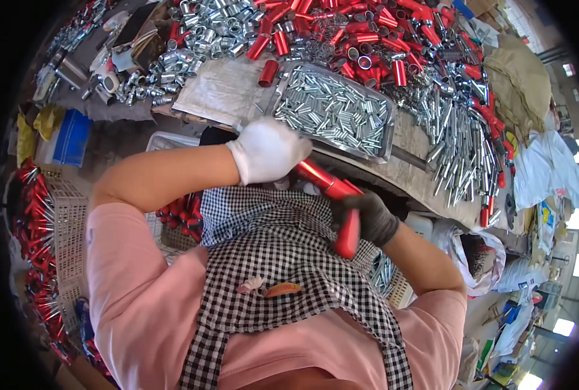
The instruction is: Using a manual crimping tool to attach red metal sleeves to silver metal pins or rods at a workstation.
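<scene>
A glossy red pistol-shaped tool (320, 177), with a tubular body and an angled handle, is held slantwise in front of my apron, below the table edge. My left hand (270, 151), in a white glove, is closed around the upper left end of the tube, hiding that end. Lower on the right, my right hand (370, 218) in a dark grey glove wraps the tool where body and handle meet. The rounded handle end sticks out below that hand. Just beyond my hands, a metal tray (383, 146) full of short silver pins sits on the worktable.
Red tubes and fittings (367, 39) heap up at the back of the table (208, 91), with silver rings (205, 39) to their left. Long silver rods (458, 149) lie at right. Crates of red-handled parts (68, 221) and a blue bin (73, 138) stand at left.
</scene>
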Action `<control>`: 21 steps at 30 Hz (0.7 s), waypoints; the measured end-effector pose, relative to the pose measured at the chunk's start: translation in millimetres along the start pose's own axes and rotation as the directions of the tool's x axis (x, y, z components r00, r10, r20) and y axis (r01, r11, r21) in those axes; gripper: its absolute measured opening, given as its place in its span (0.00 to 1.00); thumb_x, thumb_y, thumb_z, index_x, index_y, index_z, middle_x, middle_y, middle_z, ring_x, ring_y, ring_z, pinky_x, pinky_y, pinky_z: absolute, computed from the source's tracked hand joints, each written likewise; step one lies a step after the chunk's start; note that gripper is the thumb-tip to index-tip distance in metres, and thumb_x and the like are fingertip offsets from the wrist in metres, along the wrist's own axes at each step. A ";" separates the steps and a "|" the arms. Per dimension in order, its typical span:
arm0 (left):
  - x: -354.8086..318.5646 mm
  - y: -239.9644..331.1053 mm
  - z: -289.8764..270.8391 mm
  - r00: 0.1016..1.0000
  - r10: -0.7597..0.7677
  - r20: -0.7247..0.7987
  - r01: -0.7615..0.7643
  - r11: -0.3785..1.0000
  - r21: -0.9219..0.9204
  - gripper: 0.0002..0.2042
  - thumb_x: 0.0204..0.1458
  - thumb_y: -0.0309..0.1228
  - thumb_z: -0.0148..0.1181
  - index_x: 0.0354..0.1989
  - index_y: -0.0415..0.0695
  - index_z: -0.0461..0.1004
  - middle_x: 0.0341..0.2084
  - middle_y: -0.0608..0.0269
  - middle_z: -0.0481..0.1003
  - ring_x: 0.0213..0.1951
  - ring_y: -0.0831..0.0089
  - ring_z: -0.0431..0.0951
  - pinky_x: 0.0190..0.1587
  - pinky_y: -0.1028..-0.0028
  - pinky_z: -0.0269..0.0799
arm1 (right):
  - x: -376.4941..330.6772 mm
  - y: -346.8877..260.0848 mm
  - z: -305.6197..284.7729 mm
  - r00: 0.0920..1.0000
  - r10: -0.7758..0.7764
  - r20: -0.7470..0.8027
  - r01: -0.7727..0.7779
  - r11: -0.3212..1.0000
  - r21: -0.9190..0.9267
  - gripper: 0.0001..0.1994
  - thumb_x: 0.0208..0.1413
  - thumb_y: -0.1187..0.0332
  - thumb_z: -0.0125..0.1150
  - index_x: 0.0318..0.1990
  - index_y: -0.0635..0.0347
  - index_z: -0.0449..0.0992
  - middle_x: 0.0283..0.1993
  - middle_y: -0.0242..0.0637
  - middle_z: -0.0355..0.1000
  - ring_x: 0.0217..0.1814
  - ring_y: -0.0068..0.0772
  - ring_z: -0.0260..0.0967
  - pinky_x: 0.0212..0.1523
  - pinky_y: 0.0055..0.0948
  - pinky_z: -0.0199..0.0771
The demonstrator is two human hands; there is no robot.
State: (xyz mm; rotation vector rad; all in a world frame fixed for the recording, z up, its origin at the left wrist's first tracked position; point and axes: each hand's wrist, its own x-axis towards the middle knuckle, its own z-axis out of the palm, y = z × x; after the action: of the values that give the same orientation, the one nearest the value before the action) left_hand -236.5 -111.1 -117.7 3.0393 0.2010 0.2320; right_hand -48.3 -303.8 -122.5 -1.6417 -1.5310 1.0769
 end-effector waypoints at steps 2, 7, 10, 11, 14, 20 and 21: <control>3.1 1.2 -8.6 0.982 0.106 -0.157 -0.089 0.990 0.112 0.06 0.47 0.31 0.55 0.22 0.44 0.73 0.16 0.56 0.75 0.20 0.58 0.78 0.24 0.61 0.74 | 4.9 -13.0 -6.5 0.999 -0.024 -0.027 0.018 0.980 -0.200 0.24 0.49 0.59 0.68 0.52 0.59 0.75 0.31 0.37 0.73 0.26 0.36 0.70 0.32 0.33 0.75; 1.1 -4.5 -2.9 0.725 0.195 0.660 0.337 0.736 -0.587 0.16 0.42 0.40 0.67 0.34 0.41 0.78 0.25 0.48 0.78 0.36 0.51 0.80 0.39 0.59 0.73 | 9.9 -21.3 -10.7 0.992 -0.119 -0.034 0.090 0.879 -0.468 0.22 0.46 0.57 0.69 0.47 0.57 0.78 0.29 0.40 0.73 0.26 0.37 0.71 0.31 0.31 0.75; -3.2 11.5 -10.6 0.877 -0.108 0.467 0.206 0.965 -0.163 0.10 0.43 0.36 0.62 0.31 0.43 0.78 0.22 0.51 0.78 0.29 0.53 0.81 0.32 0.58 0.75 | -0.5 8.9 1.4 0.973 -0.219 -0.078 0.172 0.904 -0.392 0.23 0.42 0.67 0.70 0.49 0.56 0.76 0.34 0.41 0.74 0.33 0.38 0.74 0.38 0.34 0.77; -2.1 7.7 -7.8 0.945 -0.087 0.317 0.115 0.991 -0.072 0.08 0.44 0.35 0.60 0.29 0.44 0.78 0.20 0.52 0.77 0.25 0.54 0.80 0.29 0.58 0.75 | -1.8 19.5 7.7 0.996 0.093 -0.015 -0.087 0.973 0.214 0.22 0.45 0.69 0.69 0.51 0.60 0.75 0.38 0.40 0.75 0.34 0.36 0.75 0.39 0.34 0.78; 1.8 -6.4 -0.7 0.999 0.002 -0.046 -0.001 1.000 0.030 0.06 0.45 0.33 0.57 0.25 0.45 0.75 0.14 0.57 0.73 0.18 0.56 0.77 0.24 0.59 0.73 | 6.7 6.5 4.9 0.958 0.234 0.163 -0.282 0.695 0.661 0.27 0.48 0.71 0.66 0.58 0.66 0.70 0.47 0.38 0.75 0.44 0.30 0.75 0.46 0.30 0.76; 16.1 -26.7 -21.8 0.697 0.001 -0.717 -0.005 1.000 -0.004 0.07 0.45 0.28 0.59 0.34 0.44 0.78 0.26 0.56 0.74 0.32 0.55 0.75 0.32 0.59 0.69 | 9.6 -16.7 -0.9 0.968 0.009 -0.251 0.073 0.947 0.314 0.31 0.46 0.66 0.71 0.58 0.67 0.69 0.45 0.40 0.76 0.43 0.36 0.76 0.46 0.35 0.76; 13.7 -29.6 -18.2 0.657 -0.220 -0.721 0.200 0.973 -0.115 0.10 0.44 0.26 0.59 0.37 0.43 0.77 0.32 0.53 0.73 0.37 0.53 0.74 0.37 0.59 0.69 | 6.0 -22.3 4.5 0.921 -0.124 -0.369 0.121 0.992 -0.032 0.30 0.46 0.66 0.72 0.57 0.67 0.69 0.43 0.43 0.76 0.40 0.41 0.76 0.43 0.36 0.77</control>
State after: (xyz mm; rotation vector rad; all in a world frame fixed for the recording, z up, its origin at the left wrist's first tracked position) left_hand -229.6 -78.7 -100.6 2.6623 0.5863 1.4154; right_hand -62.8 -295.6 -105.9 -1.6206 -1.3653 0.6467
